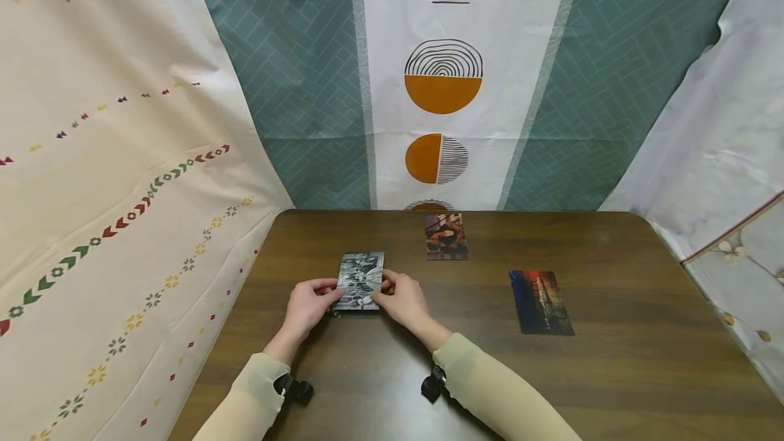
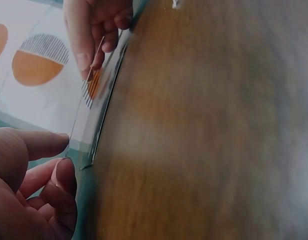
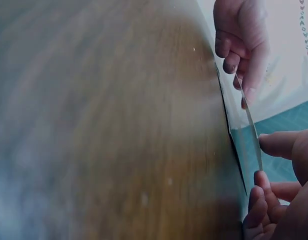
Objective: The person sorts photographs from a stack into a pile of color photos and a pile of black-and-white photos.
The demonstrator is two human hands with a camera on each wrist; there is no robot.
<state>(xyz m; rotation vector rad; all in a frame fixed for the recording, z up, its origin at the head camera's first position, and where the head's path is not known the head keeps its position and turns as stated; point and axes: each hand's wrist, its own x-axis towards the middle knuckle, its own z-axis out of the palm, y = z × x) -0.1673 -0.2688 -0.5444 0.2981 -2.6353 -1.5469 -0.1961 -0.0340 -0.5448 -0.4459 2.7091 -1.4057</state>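
Observation:
A black-and-white photo card (image 1: 359,281) is held between both hands over the left part of the wooden table. My left hand (image 1: 308,306) pinches its lower left edge between thumb and fingers. On the opposite side my right hand (image 1: 403,299) pinches the right edge the same way. Seen from the left wrist, the card (image 2: 80,110) is nearly edge-on, raised a little over the tabletop. The right wrist view also shows the card (image 3: 252,125) as a thin, slightly bent strip, with a dark edge close below it.
A reddish-brown picture card (image 1: 446,237) lies near the table's back edge. Farther right lies a blue and orange picture card (image 1: 542,302). The brown wooden table (image 1: 649,359) meets patterned cloths at the back (image 1: 306,87), left (image 1: 122,155) and right (image 1: 723,155).

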